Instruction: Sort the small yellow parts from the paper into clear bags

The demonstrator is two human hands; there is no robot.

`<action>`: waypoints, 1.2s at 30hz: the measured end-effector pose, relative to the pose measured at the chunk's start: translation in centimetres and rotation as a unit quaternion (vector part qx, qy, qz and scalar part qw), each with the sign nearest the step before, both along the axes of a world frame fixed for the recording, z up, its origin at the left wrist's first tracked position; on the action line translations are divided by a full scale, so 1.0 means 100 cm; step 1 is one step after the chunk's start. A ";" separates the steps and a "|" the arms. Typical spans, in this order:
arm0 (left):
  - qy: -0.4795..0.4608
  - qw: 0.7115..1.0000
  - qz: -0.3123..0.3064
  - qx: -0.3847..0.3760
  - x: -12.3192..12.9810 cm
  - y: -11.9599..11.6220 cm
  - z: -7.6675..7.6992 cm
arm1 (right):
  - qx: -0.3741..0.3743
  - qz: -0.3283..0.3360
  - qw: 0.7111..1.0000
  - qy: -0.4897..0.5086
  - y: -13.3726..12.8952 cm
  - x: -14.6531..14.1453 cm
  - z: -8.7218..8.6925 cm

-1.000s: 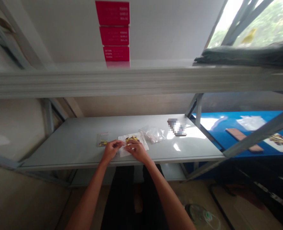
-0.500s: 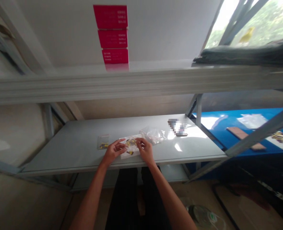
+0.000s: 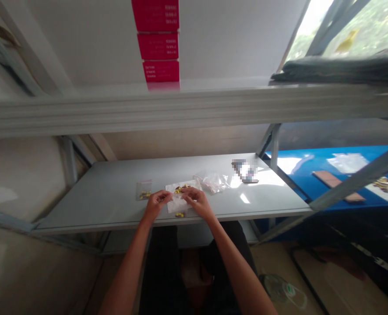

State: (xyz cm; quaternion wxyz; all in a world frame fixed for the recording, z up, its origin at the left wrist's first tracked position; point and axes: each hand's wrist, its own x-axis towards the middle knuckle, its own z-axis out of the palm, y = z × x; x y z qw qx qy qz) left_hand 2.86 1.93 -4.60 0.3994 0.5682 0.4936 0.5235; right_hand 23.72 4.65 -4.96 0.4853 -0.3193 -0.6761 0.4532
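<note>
Left hand [image 3: 155, 204] and right hand [image 3: 198, 203] pinch translucent white packet [image 3: 177, 204] on white metal shelf [image 3: 98, 210].
Fingers [image 3: 164, 197] of both hands together on the packet, near the middle of the shelf's front edge. Yellow-and-dark pieces [image 3: 182, 189] at its far end, one yellow piece [image 3: 180, 215] just below. Small zip bag [image 3: 143, 190] just left, crumpled clear bag [image 3: 213, 182] just right.

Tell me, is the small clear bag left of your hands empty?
Not empty: yellow pieces sit at the bottom of the small clear bag, which lies on the grey shelf, apart from the left hand.
</note>
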 end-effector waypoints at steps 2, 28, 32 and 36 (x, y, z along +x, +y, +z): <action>-0.024 1.000 0.018 0.006 0.000 0.001 -0.001 | -0.005 0.004 1.000 -0.011 0.000 0.000 0.002; -0.164 0.984 0.059 0.043 0.000 0.002 -0.002 | -0.026 0.057 0.997 -0.035 0.000 -0.005 -0.015; -0.173 0.982 0.065 0.043 -0.001 0.001 -0.002 | -0.024 0.060 0.998 -0.026 -0.002 -0.003 -0.009; -0.160 0.984 0.065 0.043 0.000 0.000 0.000 | -0.003 0.027 0.999 -0.035 -0.004 -0.001 -0.002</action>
